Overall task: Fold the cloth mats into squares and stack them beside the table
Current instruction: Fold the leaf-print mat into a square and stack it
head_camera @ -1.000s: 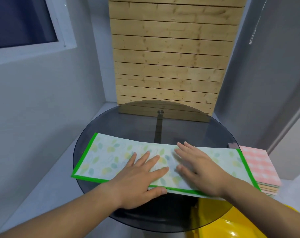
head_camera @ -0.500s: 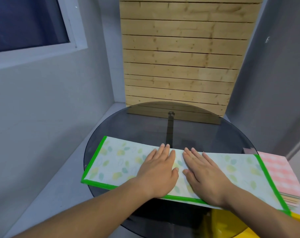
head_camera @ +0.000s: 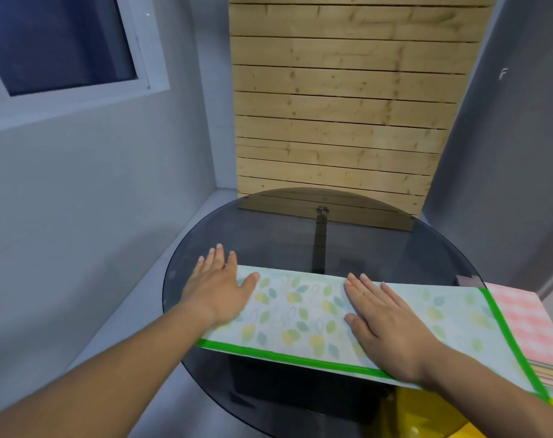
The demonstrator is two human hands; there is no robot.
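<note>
- We found the mat (head_camera: 300,311) a long strip on the glass table (head_camera: 300,235), its right end overhanging the stack (head_camera: 528,324).
- Our left hand (head_camera: 216,287) and right hand (head_camera: 384,324) lay flat, gripping nothing; slick glass could let it skew.

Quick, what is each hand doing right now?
Left hand: open, flat on the leaf-print mat.
Right hand: open, flat on the same mat.

Pale wooden slat panel (head_camera: 348,105) upright, well beyond fingers (head_camera: 216,259). Dark window (head_camera: 57,42), white frame, far up-left of fingers. Grey wall (head_camera: 95,200) left of fingers. Yellow object (head_camera: 427,415) low, nearer than fingers.
</note>
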